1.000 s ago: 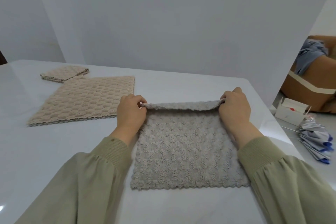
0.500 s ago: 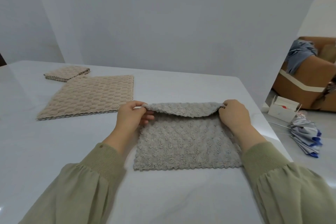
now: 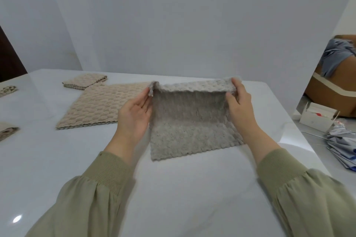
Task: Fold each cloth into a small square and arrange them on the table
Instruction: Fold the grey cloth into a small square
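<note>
A person in olive sleeves (image 3: 107,175) works at a white table (image 3: 183,188), seen from a head camera looking down. Both hands hold 1 grey cloth (image 3: 192,127) at the middle of the table. The left hand (image 3: 133,119) pinches the cloth's far left corner between thumb and fingers (image 3: 143,100). The right hand (image 3: 240,106) pinches the far right corner the same way. Neither hand holds anything else. The far edge is lifted off the table and curls toward the person, while the near edge lies flat on the surface.

The cloth looks soft, light and limp, and it sags between the 2 hands. It probably will not keep a crease by itself, so each fold likely needs pressing flat. Its fluffy pile should give a sure grip with little risk of slipping. The corners are the sensible place to hold, since they let the edges be matched.

The cloth is pale grey and roughly square, with a bumpy tufted pile and a scalloped hem along the near edge. The raised part is shadowed and shows faint ribbing.

Just left of it, a beige cloth (image 3: 100,109) lies open and flat. Beyond that sits a folded cloth (image 3: 84,82), also beige. At the table's left edge, an upper bundle (image 3: 7,90) and a lower bundle (image 3: 7,133) of cloth show only partly.
</note>
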The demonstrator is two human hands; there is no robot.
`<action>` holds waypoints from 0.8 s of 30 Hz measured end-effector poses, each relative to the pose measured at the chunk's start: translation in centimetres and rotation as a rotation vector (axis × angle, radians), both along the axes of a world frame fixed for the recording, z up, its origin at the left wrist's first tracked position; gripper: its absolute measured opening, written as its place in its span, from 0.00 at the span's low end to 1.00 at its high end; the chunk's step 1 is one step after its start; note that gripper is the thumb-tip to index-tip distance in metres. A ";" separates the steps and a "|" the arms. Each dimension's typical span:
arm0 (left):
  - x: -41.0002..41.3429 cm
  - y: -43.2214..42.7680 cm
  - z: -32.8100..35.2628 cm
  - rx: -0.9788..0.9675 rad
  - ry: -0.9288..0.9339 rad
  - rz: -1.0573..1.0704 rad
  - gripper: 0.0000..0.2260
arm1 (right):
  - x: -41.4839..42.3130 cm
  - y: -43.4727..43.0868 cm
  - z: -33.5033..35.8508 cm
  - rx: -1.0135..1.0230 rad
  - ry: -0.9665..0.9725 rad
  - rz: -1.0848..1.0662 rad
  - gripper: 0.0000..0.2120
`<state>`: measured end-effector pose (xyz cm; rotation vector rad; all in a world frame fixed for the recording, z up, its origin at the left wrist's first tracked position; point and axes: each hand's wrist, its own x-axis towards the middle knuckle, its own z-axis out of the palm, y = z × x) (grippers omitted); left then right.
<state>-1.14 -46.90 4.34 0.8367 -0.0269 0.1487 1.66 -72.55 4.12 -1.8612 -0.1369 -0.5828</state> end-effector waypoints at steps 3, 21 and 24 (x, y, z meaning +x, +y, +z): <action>-0.4 -0.3 -0.1 0.051 0.097 0.040 0.13 | -0.3 0.0 -1.1 -0.084 -0.043 -0.122 0.14; -5.8 -1.9 -1.8 1.879 -0.230 0.163 0.15 | -4.7 -1.0 -3.1 -0.799 -0.075 -0.310 0.14; -5.3 -2.4 -2.8 1.927 -0.324 -0.045 0.20 | -5.8 0.8 -4.1 -0.953 0.053 -0.111 0.16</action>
